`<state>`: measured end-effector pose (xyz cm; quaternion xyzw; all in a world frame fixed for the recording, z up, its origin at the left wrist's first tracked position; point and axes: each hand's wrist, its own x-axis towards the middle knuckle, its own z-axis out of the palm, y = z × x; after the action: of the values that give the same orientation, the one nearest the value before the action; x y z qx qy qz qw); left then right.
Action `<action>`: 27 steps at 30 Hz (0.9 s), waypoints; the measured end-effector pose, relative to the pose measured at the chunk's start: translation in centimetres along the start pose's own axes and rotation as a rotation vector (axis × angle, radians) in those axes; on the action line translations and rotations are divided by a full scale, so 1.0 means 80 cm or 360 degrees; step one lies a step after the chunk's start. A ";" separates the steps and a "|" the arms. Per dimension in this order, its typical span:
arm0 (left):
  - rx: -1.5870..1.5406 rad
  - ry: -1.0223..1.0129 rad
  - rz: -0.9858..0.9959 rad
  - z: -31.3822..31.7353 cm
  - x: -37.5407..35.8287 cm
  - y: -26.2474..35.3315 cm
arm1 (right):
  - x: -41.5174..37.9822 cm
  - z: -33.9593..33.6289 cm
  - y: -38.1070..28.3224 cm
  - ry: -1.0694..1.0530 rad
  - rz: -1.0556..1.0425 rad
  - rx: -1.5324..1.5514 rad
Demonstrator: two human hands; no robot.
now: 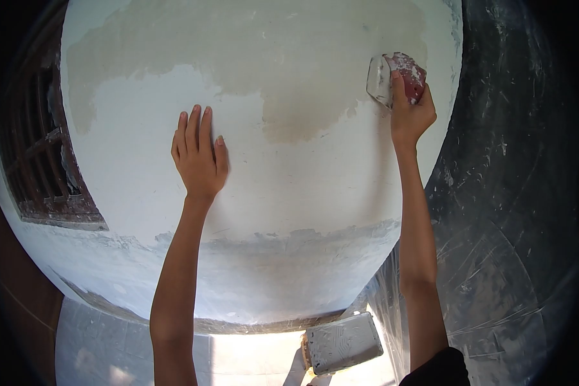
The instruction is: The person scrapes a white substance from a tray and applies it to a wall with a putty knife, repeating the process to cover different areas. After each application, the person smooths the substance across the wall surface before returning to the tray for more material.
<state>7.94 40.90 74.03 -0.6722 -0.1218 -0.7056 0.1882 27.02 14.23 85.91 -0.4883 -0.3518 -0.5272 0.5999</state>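
"So, can you read some label or brand on the red tool [413,78]?"

"White smears cover much of its surface, so honestly I cannot tell whether letters are under them."

"And where exactly is this tool?"

"It is up at the right side of the pale wall [289,193], near the wall's edge. Its pale flat part [377,80] points to the left, beside a greyish patch [302,119]."

"How does the right hand [413,119] hold it?"

"The grip is clamped on the red tool from below, with the thumb laid up along it. The forearm rises almost straight from a black sleeve [441,370], and the wrist is bent."

"Then what does the left hand [201,161] do?"

"Its grip is empty: the fingers are straight and a little apart, pointing up, the palm toward the wall, the thumb on the right. This forearm leans slightly to the right."

"What else is around?"

"A dark window grille [42,151] is at the left, and a grey-smeared rectangular thing [346,342] is below, near the foot of the wall."
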 end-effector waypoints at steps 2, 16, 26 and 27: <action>0.0010 -0.0013 -0.0016 0.000 -0.001 -0.001 | -0.005 -0.003 -0.006 0.0188 0.0209 0.0307; -0.0032 0.0018 0.0013 0.000 0.000 -0.001 | -0.039 0.027 0.002 -0.0151 -0.0140 -0.0068; -0.0023 0.0023 0.0018 -0.001 0.000 -0.001 | -0.063 0.066 -0.056 -0.0228 0.0116 0.0633; -0.0023 0.0013 0.0010 -0.002 0.000 -0.001 | -0.062 0.073 -0.054 -0.0430 -0.0059 0.0326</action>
<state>7.79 40.89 74.02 -0.6710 -0.1138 -0.7086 0.1862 22.33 21.36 83.79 -0.4844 -0.4901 -0.4291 0.5840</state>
